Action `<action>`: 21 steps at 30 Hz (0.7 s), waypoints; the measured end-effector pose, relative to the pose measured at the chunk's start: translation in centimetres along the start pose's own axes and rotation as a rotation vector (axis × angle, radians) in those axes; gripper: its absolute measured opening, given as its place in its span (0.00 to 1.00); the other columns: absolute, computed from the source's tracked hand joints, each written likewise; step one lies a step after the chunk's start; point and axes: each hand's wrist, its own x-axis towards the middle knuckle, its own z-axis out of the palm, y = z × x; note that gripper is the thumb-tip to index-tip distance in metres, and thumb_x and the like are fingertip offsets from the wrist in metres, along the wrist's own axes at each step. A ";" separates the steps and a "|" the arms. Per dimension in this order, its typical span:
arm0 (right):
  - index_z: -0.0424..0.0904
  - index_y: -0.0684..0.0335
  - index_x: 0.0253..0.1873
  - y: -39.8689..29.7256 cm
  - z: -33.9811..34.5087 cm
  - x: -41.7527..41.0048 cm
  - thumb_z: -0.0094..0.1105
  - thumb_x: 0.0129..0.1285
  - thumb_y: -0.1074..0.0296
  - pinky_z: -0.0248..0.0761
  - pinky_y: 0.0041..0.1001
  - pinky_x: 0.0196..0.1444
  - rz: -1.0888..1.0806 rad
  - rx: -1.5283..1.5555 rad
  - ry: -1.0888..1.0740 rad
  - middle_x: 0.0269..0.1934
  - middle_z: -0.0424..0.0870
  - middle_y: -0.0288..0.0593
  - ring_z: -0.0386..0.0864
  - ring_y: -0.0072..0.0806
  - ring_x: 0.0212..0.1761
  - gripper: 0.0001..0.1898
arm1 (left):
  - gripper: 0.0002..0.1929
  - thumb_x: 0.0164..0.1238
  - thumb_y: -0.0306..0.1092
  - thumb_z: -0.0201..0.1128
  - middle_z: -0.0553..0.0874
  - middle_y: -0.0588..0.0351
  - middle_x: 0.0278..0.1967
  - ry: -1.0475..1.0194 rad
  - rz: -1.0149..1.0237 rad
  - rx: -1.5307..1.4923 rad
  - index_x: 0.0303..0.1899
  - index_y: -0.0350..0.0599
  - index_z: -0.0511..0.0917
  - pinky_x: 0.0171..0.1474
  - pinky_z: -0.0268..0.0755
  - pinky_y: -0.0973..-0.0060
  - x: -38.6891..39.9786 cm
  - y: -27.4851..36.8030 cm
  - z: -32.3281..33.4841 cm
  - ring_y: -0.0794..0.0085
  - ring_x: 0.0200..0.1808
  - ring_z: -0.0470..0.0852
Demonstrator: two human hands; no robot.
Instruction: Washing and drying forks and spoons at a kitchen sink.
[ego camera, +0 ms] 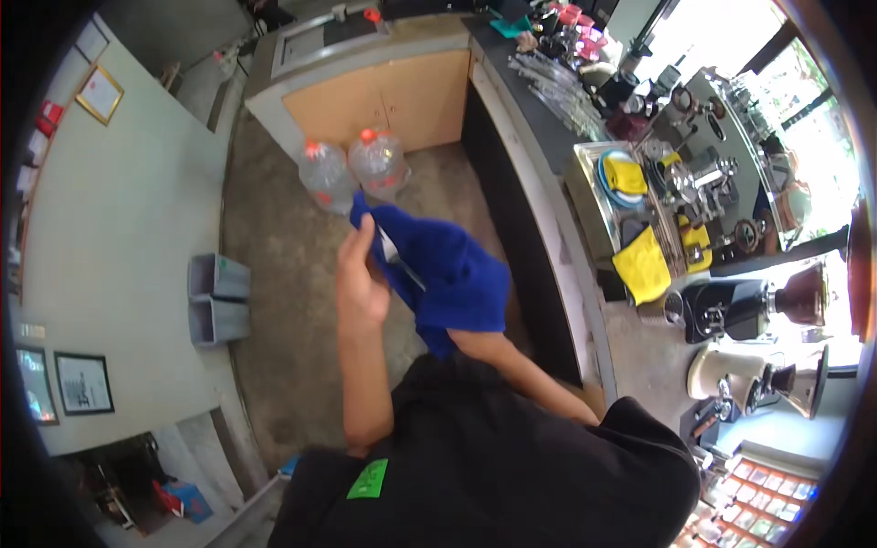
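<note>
A blue cloth [452, 267] is bunched up in front of my chest, above the concrete floor. My left hand [362, 274] grips its left end, the thumb near the cloth's upper corner. Something whitish [389, 248] shows in a fold beside those fingers; I cannot tell what it is. My right hand [476, 342] is at the cloth's lower right, its fingers covered by the fabric.
Two large clear plastic bottles [325, 178] with orange caps stand on the floor by a wooden cabinet [384, 96]. Grey bins [219, 301] line the left wall. Along the right counter are yellow cloths [643, 266], an espresso machine [712, 171] and coffee grinders [736, 308].
</note>
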 end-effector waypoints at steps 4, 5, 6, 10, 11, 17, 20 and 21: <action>0.81 0.64 0.35 0.0 -1.3 5.9 0.63 0.54 0.69 0.70 0.38 0.36 0.100 0.015 0.159 0.31 0.81 0.52 0.80 0.44 0.34 0.06 | 0.10 0.76 0.34 0.57 0.87 0.56 0.43 -0.081 0.036 0.191 0.49 0.40 0.80 0.51 0.77 0.74 1.8 -2.7 2.2 0.73 0.44 0.85; 0.81 0.64 0.35 0.2 -2.0 7.6 0.63 0.54 0.69 0.70 0.38 0.36 0.074 0.026 0.157 0.31 0.81 0.52 0.80 0.44 0.34 0.06 | 0.09 0.76 0.33 0.58 0.87 0.56 0.42 -0.071 0.030 0.241 0.49 0.38 0.80 0.49 0.77 0.75 2.9 -3.8 2.1 0.74 0.43 0.85; 0.81 0.64 0.36 0.1 -2.7 9.1 0.64 0.53 0.69 0.70 0.38 0.35 0.005 -0.059 0.140 0.33 0.81 0.52 0.80 0.45 0.34 0.07 | 0.09 0.75 0.31 0.58 0.87 0.57 0.42 -0.055 0.023 0.293 0.49 0.37 0.80 0.48 0.77 0.76 4.0 -4.7 1.9 0.75 0.43 0.85; 0.81 0.65 0.42 -0.4 -6.6 14.1 0.65 0.51 0.71 0.72 0.36 0.39 -0.074 -0.190 0.056 0.37 0.83 0.52 0.81 0.45 0.38 0.13 | 0.09 0.75 0.32 0.59 0.87 0.56 0.41 -0.055 0.043 0.103 0.47 0.37 0.80 0.47 0.77 0.75 8.4 -4.5 5.6 0.73 0.41 0.85; 0.81 0.65 0.42 -1.0 -7.4 15.2 0.65 0.51 0.71 0.72 0.36 0.39 -0.088 -0.179 0.065 0.37 0.83 0.52 0.81 0.45 0.38 0.13 | 0.10 0.76 0.34 0.58 0.87 0.55 0.42 -0.029 0.067 0.071 0.48 0.37 0.80 0.50 0.77 0.73 9.8 -4.1 5.7 0.71 0.42 0.86; 0.81 0.64 0.44 6.7 -10.9 15.0 0.67 0.53 0.71 0.74 0.30 0.46 -0.151 0.028 -0.012 0.40 0.83 0.47 0.81 0.36 0.42 0.12 | 0.11 0.77 0.37 0.56 0.87 0.55 0.44 -0.095 0.062 0.122 0.47 0.39 0.80 0.53 0.76 0.72 15.3 -3.3 11.5 0.71 0.46 0.86; 0.81 0.65 0.44 6.4 -12.3 17.9 0.66 0.55 0.72 0.74 0.30 0.45 -0.093 0.077 0.112 0.40 0.83 0.44 0.81 0.34 0.41 0.11 | 0.12 0.78 0.38 0.56 0.87 0.56 0.44 -0.085 0.047 0.153 0.47 0.39 0.80 0.54 0.75 0.72 17.1 -6.1 12.5 0.72 0.46 0.84; 0.81 0.65 0.45 6.4 -12.2 19.0 0.66 0.56 0.73 0.74 0.30 0.45 -0.062 0.187 0.145 0.39 0.82 0.43 0.80 0.33 0.41 0.11 | 0.12 0.78 0.38 0.55 0.87 0.55 0.44 -0.116 0.052 0.172 0.47 0.39 0.80 0.53 0.75 0.72 17.2 -7.1 12.9 0.72 0.46 0.84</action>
